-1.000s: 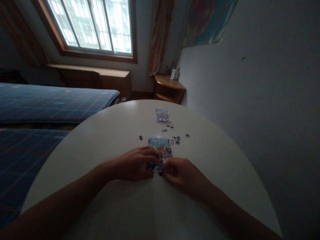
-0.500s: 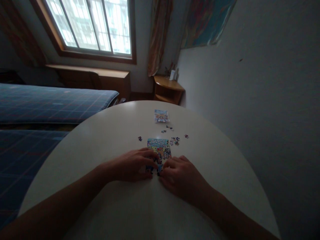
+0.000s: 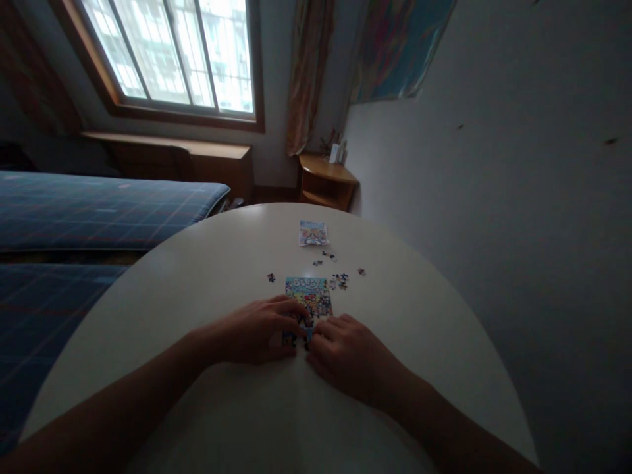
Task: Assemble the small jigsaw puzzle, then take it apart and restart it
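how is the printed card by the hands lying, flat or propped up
Flat: the printed card lies on the white table, lettering facing up; the left hand partly hides it.

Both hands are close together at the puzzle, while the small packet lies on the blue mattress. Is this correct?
No: the head view shows the small packet on the white table, not the blue mattress. The left hand and right hand are close together at the puzzle.

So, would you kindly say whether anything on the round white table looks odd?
Perhaps one small dark jigsaw piece: it lies alone left of the colourful rectangular printed card, apart from the multicoloured cluster of pieces.
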Available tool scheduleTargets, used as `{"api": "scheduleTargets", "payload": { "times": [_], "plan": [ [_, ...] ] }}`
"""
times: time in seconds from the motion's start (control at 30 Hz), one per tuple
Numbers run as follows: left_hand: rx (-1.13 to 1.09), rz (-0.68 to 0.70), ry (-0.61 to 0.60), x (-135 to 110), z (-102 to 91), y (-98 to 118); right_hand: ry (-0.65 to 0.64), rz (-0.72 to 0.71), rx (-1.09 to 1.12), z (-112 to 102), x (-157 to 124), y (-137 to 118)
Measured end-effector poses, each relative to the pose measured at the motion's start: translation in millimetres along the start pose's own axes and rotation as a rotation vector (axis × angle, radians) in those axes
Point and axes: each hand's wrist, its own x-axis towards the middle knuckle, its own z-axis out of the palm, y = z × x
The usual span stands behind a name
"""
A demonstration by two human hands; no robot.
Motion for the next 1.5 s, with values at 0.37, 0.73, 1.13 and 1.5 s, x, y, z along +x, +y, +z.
{"api": "scheduleTargets", "payload": {
  "times": [0.37, 0.73, 1.13, 1.5],
  "plan": [
    [-0.021, 0.006, 0.006, 0, 2.1, -1, 0.051, -0.07, 0.13, 6, -1, 16],
    [0.19, -0.247, 0.334, -5, -5.3, -36, 0.22, 0.39, 0.371, 11, -13, 89],
    [0.47, -0.695, 0.32, -20, 8.5, -93, 0.378, 0.743, 0.167, 55, -24, 147],
    [0.462, -0.716, 0.304, -18, 5.4, -89, 0.318, 0.757, 0.173, 54, -23, 148]
  ]
}}
